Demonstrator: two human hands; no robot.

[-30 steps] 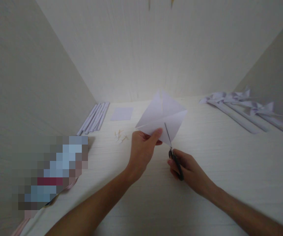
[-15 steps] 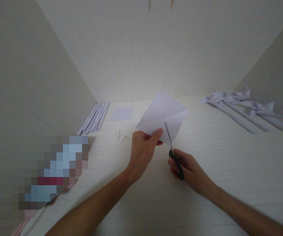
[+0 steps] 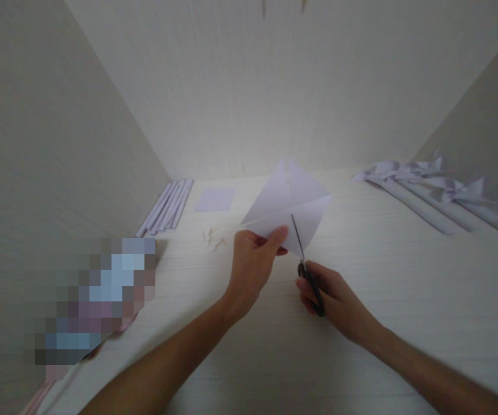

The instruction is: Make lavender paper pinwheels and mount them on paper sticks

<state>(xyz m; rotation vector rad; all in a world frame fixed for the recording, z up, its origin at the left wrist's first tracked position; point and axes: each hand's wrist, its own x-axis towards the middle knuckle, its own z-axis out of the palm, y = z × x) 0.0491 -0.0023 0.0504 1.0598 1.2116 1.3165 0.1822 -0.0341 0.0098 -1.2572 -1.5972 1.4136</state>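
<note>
My left hand [image 3: 253, 265] pinches the near left edge of a pale lilac paper square [image 3: 292, 202], holding it tilted above the table. The sheet shows diagonal creases and a slit at its far corner. My right hand [image 3: 329, 294] grips black-handled scissors [image 3: 307, 268]. Their blades run up into the paper's near corner along a crease, toward the middle.
Several rolled paper sticks [image 3: 166, 207] lie at the back left beside a flat lilac square [image 3: 215, 199] and small pins [image 3: 212, 237]. Finished paper pinwheels [image 3: 426, 181] lie at the back right. A blurred-out patch [image 3: 89, 305] sits at the left. Walls enclose the white table [image 3: 404, 300].
Almost nothing: the slit at the paper's far corner has spread slightly wider, and the scissors stay in the near corner cut.
</note>
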